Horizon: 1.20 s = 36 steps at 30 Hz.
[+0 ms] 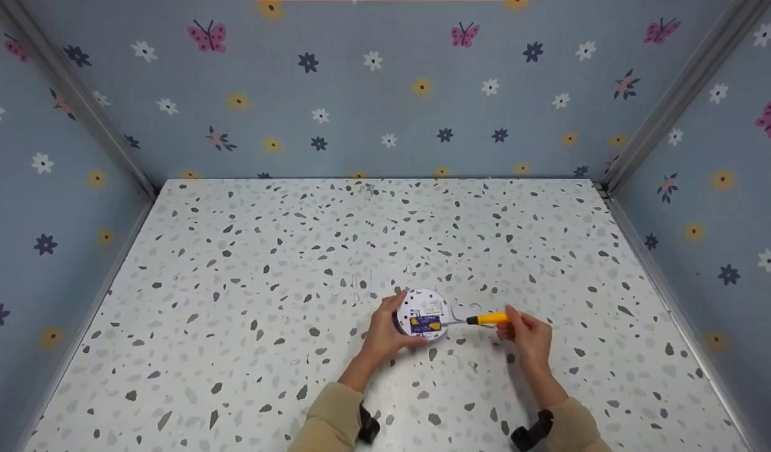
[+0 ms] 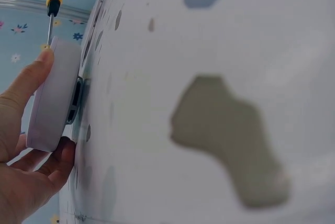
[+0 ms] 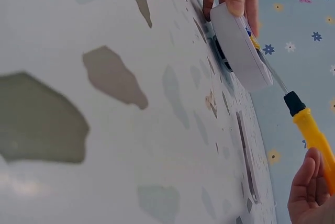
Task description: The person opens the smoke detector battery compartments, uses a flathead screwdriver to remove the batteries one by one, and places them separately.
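Note:
A round white device (image 1: 431, 302), shaped like a smoke alarm, lies face up in the left hand (image 1: 383, 333). Purple-and-yellow batteries (image 1: 425, 324) sit in its recess. The left thumb and fingers grip its rim from opposite sides, and a dark part shows under the white body (image 2: 55, 96) in the left wrist view. My right hand (image 1: 528, 336) holds a screwdriver (image 1: 490, 319) by its yellow handle, its metal shaft reaching over the device's right edge toward the batteries. Whether the tip touches them cannot be made out.
The speckled white tabletop (image 1: 266, 251) spreads around both hands. Patterned blue panels (image 1: 385, 94) close off the back and both sides. In the right wrist view a thin flat white piece (image 3: 248, 156) lies on the table near the screwdriver.

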Each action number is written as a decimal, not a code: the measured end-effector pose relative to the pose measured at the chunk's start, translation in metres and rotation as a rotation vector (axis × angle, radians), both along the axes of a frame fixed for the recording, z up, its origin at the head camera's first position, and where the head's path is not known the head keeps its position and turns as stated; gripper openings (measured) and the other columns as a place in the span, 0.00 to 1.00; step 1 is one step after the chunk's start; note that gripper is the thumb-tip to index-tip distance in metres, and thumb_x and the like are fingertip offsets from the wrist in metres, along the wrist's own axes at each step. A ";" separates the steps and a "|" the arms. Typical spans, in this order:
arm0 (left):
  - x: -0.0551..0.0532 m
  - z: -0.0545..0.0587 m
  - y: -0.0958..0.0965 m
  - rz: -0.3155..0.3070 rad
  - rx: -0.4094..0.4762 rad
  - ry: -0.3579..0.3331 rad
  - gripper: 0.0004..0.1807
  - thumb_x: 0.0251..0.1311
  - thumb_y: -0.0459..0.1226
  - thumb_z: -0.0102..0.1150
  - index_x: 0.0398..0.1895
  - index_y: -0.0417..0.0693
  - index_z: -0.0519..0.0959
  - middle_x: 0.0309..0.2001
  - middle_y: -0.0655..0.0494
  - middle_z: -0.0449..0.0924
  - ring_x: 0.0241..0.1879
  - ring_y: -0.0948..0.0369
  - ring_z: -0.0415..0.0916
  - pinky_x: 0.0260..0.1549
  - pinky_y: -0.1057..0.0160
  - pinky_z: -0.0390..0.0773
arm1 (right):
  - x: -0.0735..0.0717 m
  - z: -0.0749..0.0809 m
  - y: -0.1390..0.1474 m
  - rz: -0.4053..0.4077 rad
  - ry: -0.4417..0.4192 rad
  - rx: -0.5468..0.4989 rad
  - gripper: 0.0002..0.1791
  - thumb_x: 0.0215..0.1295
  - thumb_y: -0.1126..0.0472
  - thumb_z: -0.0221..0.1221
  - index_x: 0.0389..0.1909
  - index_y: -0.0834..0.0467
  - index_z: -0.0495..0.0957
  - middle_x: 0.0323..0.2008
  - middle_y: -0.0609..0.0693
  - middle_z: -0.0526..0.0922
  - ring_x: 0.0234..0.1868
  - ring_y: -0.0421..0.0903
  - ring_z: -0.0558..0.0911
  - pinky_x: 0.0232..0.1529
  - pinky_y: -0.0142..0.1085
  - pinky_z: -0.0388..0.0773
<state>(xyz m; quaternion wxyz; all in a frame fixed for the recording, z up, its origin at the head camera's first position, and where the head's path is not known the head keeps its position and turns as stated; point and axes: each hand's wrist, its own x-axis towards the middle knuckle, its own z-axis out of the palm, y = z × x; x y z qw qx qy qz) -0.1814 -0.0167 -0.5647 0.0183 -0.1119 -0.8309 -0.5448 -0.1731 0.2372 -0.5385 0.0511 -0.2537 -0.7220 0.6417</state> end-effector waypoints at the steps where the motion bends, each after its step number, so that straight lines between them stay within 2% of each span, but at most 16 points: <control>1: 0.000 0.000 0.000 -0.001 0.002 0.000 0.55 0.25 0.45 0.75 0.63 0.39 0.59 0.55 0.46 0.65 0.55 0.55 0.63 0.58 0.60 0.60 | 0.001 0.003 -0.001 -0.002 -0.008 -0.007 0.19 0.59 0.53 0.56 0.36 0.68 0.77 0.19 0.52 0.79 0.19 0.42 0.78 0.28 0.32 0.79; 5: 0.000 0.000 0.001 0.000 0.012 0.002 0.55 0.25 0.45 0.75 0.63 0.39 0.59 0.55 0.47 0.66 0.55 0.55 0.64 0.58 0.60 0.60 | 0.001 0.001 0.000 -0.020 -0.002 -0.034 0.21 0.56 0.50 0.58 0.35 0.67 0.78 0.19 0.52 0.80 0.19 0.42 0.78 0.28 0.32 0.79; 13: 0.001 0.002 0.002 0.005 0.014 -0.011 0.55 0.24 0.45 0.75 0.62 0.39 0.59 0.55 0.46 0.66 0.55 0.54 0.63 0.58 0.59 0.60 | 0.003 0.008 0.003 0.004 -0.042 -0.051 0.21 0.58 0.53 0.57 0.41 0.68 0.77 0.20 0.51 0.79 0.20 0.43 0.78 0.28 0.31 0.79; 16: 0.001 0.002 0.002 0.011 0.011 -0.012 0.55 0.24 0.45 0.75 0.62 0.39 0.60 0.55 0.46 0.66 0.55 0.53 0.63 0.58 0.58 0.60 | 0.003 0.005 0.005 0.012 -0.032 -0.056 0.25 0.56 0.49 0.58 0.43 0.69 0.76 0.22 0.53 0.80 0.21 0.44 0.78 0.28 0.30 0.79; 20: 0.000 0.002 0.002 0.015 0.004 -0.008 0.54 0.25 0.44 0.75 0.62 0.39 0.60 0.55 0.46 0.66 0.55 0.54 0.63 0.58 0.59 0.60 | -0.003 -0.015 0.012 -0.001 0.004 -0.031 0.30 0.50 0.41 0.59 0.42 0.65 0.78 0.23 0.54 0.80 0.21 0.45 0.78 0.27 0.28 0.78; 23: 0.001 0.002 0.002 0.015 0.001 -0.014 0.54 0.25 0.44 0.75 0.62 0.38 0.60 0.55 0.46 0.67 0.55 0.54 0.64 0.57 0.59 0.61 | -0.009 -0.035 0.017 -0.024 0.049 -0.013 0.26 0.50 0.42 0.60 0.37 0.63 0.79 0.23 0.56 0.80 0.20 0.47 0.78 0.25 0.31 0.79; 26: 0.001 0.003 0.001 0.015 0.000 -0.023 0.54 0.26 0.44 0.75 0.62 0.37 0.60 0.54 0.46 0.67 0.54 0.55 0.65 0.56 0.59 0.62 | -0.014 -0.048 0.022 -0.040 0.070 -0.017 0.22 0.53 0.46 0.60 0.35 0.63 0.80 0.23 0.58 0.79 0.20 0.49 0.78 0.25 0.33 0.79; 29: 0.001 0.004 0.001 0.019 -0.012 -0.039 0.54 0.26 0.43 0.75 0.62 0.37 0.60 0.54 0.46 0.67 0.54 0.55 0.64 0.57 0.60 0.61 | -0.015 -0.053 0.023 -0.045 0.068 -0.009 0.23 0.52 0.44 0.60 0.35 0.62 0.79 0.23 0.58 0.80 0.20 0.49 0.78 0.25 0.34 0.79; 36: 0.003 0.005 0.001 0.040 -0.012 -0.048 0.55 0.27 0.43 0.75 0.63 0.37 0.57 0.58 0.40 0.62 0.58 0.50 0.60 0.59 0.57 0.57 | -0.011 -0.051 0.024 -0.031 0.099 -0.009 0.27 0.48 0.41 0.61 0.36 0.61 0.79 0.24 0.59 0.80 0.22 0.51 0.79 0.27 0.34 0.79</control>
